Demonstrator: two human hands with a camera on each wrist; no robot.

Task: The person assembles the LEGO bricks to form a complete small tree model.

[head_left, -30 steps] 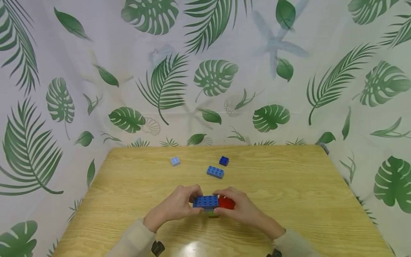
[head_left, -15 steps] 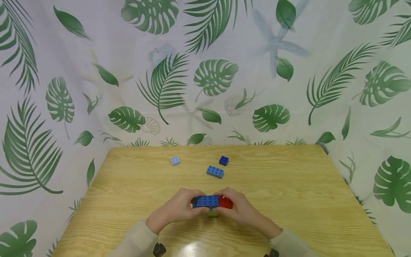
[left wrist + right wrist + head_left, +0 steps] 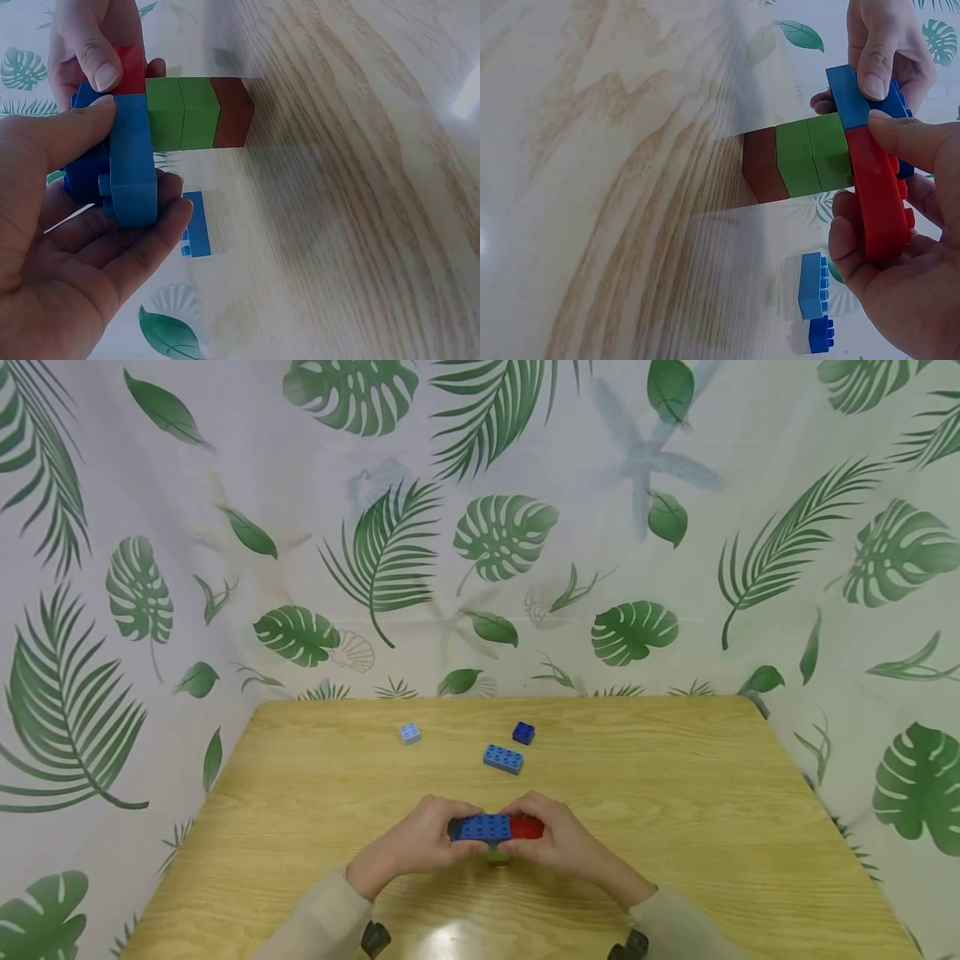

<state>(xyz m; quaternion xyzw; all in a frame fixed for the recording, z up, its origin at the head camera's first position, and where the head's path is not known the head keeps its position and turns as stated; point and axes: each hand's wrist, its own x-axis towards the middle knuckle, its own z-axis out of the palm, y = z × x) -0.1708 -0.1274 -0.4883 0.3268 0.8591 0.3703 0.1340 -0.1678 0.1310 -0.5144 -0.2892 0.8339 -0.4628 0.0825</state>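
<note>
A pale wooden desk (image 3: 675,827) with a strong grain stands inside a booth of white cloth printed with green palm and monstera leaves (image 3: 502,539), which hangs behind and to both sides. A glare spot lies on the near edge. Above the near middle of the desk, both hands hold one brick stack: the left hand (image 3: 412,847) has its thumb and fingers curled round the blue brick (image 3: 483,827), and the right hand (image 3: 570,847) wraps the red brick (image 3: 528,828) beside it. Below them sit two green bricks (image 3: 182,114) and a brown brick (image 3: 234,112), which meets the desk. Farther back lie a mid-blue long brick (image 3: 502,759), a dark blue small brick (image 3: 523,732) and a light blue small brick (image 3: 409,733), well apart.
</note>
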